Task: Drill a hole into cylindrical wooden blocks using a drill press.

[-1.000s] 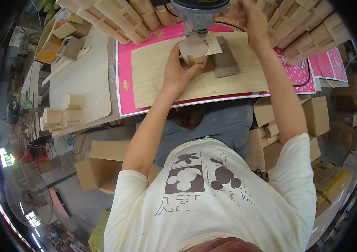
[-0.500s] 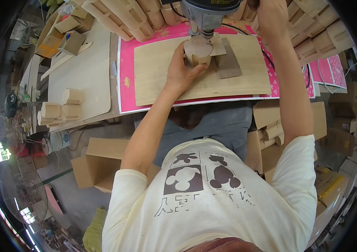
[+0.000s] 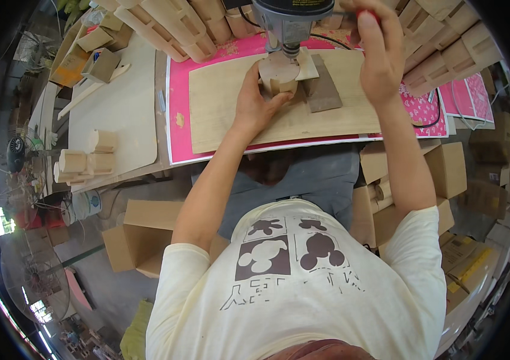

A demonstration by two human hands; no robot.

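My left hand (image 3: pixel 253 103) grips a round wooden block (image 3: pixel 278 71) with a notched side, its fingers and thumb wrapped about the near left side. The block stands upright under the chuck of a grey drill press (image 3: pixel 294 29). Whether the bit touches the wood cannot be made out. My right hand (image 3: pixel 382 60) is raised to the right of the drill head, closed around the red-ended feed lever (image 3: pixel 360 13). Against the block's right side sit a small pale wood piece (image 3: pixel 307 67) and a darker flat board (image 3: pixel 325 87).
A wide plywood board (image 3: pixel 225 120) lies on the pink-covered table (image 3: pixel 178 138). Stacked wooden cylinders (image 3: pixel 168 27) line the back, with more at the right (image 3: pixel 447 51). Several notched blocks (image 3: pixel 102 141) stand on the left bench. Open cardboard boxes (image 3: pixel 147 231) flank me below.
My right hand has come down and toward me, swinging the lever with it. My left hand still holds the block under the chuck. The whole view has shifted slightly.
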